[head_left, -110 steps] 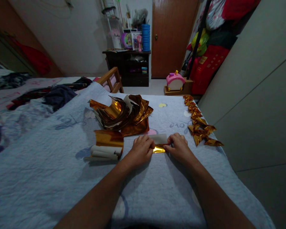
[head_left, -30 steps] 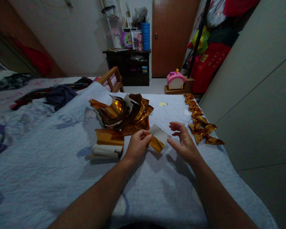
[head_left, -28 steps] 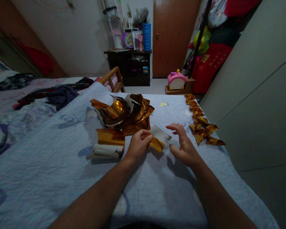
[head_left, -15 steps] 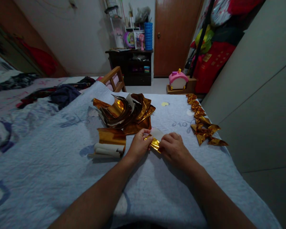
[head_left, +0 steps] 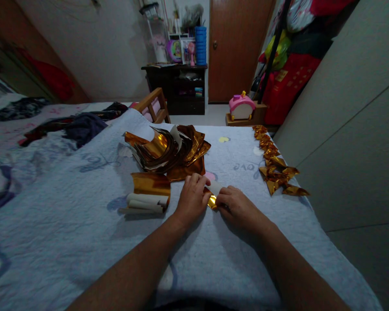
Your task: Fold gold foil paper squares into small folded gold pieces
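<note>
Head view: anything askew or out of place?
Mildly: the gold sheet pile is splayed and curling, not flat; the folded gold pieces hug the right edge of the bed. Nothing torn or spilled.

Bed (head_left: 68, 242) dressed in a pale blue quilted cover with faint prints. At mid-bed, a loose heap of gold foil sheets (head_left: 168, 151), curled and fanned. Just beside it on the near left, one curled gold sheet (head_left: 151, 185) touching a few white paper rolls (head_left: 145, 202). Along the right edge, a row of folded gold foil pieces (head_left: 274, 166). At the far left, dark crumpled clothes (head_left: 81, 127). Nearer the front, a small half-folded foil sheet (head_left: 215, 188), white side up, pinched flat against the cover by left hand (head_left: 192, 198) and right hand (head_left: 238, 206).
</note>
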`<act>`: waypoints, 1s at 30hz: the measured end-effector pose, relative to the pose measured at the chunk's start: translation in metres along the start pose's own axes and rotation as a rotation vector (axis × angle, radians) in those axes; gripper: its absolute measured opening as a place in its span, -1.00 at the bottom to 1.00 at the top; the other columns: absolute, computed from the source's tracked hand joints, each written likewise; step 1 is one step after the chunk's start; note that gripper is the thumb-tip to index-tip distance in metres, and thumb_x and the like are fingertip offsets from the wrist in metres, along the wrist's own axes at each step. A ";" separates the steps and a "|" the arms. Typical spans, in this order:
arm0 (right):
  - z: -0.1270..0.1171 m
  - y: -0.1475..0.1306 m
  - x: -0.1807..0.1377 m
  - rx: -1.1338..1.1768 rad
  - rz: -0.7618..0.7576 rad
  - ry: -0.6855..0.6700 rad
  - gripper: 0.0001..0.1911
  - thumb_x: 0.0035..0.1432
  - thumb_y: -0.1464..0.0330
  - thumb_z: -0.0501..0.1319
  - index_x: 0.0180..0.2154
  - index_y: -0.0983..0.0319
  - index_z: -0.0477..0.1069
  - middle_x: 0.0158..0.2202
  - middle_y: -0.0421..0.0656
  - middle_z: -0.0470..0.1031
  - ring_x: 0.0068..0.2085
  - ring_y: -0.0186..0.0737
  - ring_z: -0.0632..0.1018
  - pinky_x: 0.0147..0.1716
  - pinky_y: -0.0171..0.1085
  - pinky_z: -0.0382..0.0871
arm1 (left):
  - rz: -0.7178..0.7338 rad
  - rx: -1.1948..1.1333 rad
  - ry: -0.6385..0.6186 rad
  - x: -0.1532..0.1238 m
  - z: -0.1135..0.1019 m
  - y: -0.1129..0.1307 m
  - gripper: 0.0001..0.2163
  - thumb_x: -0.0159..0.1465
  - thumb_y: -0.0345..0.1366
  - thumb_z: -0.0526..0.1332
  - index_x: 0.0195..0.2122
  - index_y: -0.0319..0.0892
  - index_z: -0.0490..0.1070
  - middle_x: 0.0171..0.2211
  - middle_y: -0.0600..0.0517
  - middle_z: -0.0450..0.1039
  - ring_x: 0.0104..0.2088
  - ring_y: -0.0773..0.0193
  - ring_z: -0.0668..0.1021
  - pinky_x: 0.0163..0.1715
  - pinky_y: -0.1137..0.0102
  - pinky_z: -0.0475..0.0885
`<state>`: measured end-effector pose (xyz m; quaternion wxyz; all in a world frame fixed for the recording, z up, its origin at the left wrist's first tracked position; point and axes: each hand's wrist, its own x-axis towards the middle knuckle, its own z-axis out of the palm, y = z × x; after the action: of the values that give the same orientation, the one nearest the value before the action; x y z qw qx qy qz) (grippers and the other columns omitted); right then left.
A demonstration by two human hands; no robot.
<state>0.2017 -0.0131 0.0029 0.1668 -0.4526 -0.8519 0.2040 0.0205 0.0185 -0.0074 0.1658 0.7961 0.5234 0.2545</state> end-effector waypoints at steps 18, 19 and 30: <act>-0.004 0.008 0.000 0.119 0.179 -0.042 -0.82 0.25 0.48 0.18 -0.33 0.26 0.56 -0.32 -0.11 0.53 -0.24 -0.23 0.47 -0.18 -0.28 0.27 | 0.167 -0.215 -0.427 -0.001 -0.015 -0.003 -0.90 0.15 -0.48 0.24 -0.33 -0.18 0.46 -0.23 0.00 0.40 -0.13 0.19 0.46 -0.11 0.35 0.37; -0.004 0.009 0.000 0.122 0.191 -0.042 -0.82 0.24 0.49 0.18 -0.33 0.26 0.56 -0.31 -0.11 0.53 -0.25 -0.23 0.47 -0.19 -0.28 0.27 | 0.160 -0.214 -0.429 0.000 -0.015 -0.002 -0.92 0.18 -0.47 0.24 -0.34 -0.17 0.46 -0.24 0.00 0.40 -0.14 0.20 0.46 -0.12 0.35 0.37; -0.004 0.003 0.003 0.013 0.294 -0.026 -0.80 0.28 0.43 0.16 -0.36 0.28 0.54 -0.34 -0.07 0.56 -0.29 -0.22 0.49 -0.27 -0.30 0.24 | 0.168 -0.145 -0.374 -0.001 -0.010 -0.002 -0.90 0.32 -0.39 0.22 -0.37 -0.20 0.44 -0.26 -0.02 0.40 -0.17 0.19 0.47 -0.14 0.33 0.36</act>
<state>0.2042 -0.0084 0.0057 0.1270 -0.5687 -0.7772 0.2375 0.0128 0.0189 -0.0008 0.2952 0.8562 0.3956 0.1525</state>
